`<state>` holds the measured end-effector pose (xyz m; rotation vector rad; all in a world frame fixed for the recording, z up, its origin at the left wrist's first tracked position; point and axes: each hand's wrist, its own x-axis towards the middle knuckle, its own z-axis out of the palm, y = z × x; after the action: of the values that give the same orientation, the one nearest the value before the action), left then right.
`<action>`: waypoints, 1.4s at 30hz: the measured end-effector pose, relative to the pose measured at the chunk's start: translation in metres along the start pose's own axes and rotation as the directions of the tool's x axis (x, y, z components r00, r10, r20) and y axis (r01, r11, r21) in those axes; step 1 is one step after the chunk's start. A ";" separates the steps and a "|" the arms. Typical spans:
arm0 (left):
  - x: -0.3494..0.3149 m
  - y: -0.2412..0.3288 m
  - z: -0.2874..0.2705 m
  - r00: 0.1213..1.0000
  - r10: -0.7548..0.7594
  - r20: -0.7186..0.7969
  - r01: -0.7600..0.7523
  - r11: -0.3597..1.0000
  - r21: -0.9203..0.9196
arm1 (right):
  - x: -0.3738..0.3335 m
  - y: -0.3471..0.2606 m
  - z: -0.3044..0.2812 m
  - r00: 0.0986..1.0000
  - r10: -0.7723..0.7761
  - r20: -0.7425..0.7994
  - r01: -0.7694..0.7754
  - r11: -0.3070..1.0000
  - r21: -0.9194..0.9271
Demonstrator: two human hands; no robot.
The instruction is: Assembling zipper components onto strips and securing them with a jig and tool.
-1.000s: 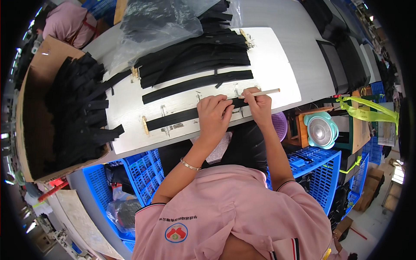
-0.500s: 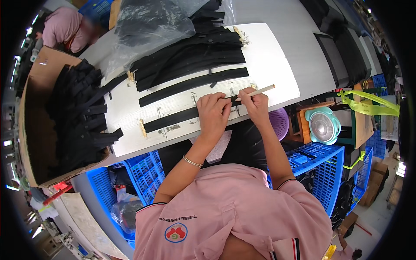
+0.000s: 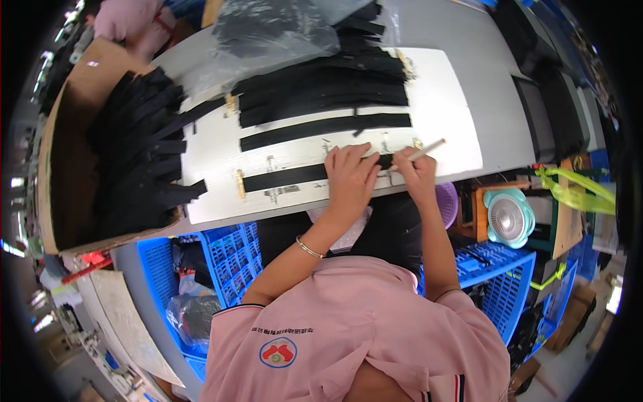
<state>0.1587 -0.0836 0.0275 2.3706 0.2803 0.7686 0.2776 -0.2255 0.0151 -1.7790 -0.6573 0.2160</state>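
Note:
My left hand [image 3: 349,175] lies flat, pressing a long black strip [image 3: 284,177] onto the white board [image 3: 442,114]. My right hand [image 3: 413,172] is closed on a thin pale stick [image 3: 423,152], its tip at the strip's right end. A second black strip [image 3: 325,130] lies alone just beyond, and a stack of more black strips [image 3: 321,87] sits further back on the board.
A cardboard box [image 3: 63,167] full of black strips [image 3: 137,161] stands at the left. A clear plastic bag [image 3: 274,30] lies at the back. Blue crates [image 3: 224,251] sit under the table, and a small fan [image 3: 508,218] stands at the right. Another person in pink [image 3: 127,23] is at the far left.
Both hands stay on the near black strip; the right hand with the stick has shifted slightly along the strip's right end. Nothing else moved.

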 end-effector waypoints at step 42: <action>0.011 -0.110 -0.172 0.980 -0.182 0.078 0.158 0.957 0.241 | 0.008 -0.020 0.013 0.984 -0.071 -0.165 0.042 0.984 -0.174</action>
<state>0.0654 0.0919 0.0736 2.5540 0.5524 0.5593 0.2713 -0.2067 0.0310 -1.9142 -0.6167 -0.0327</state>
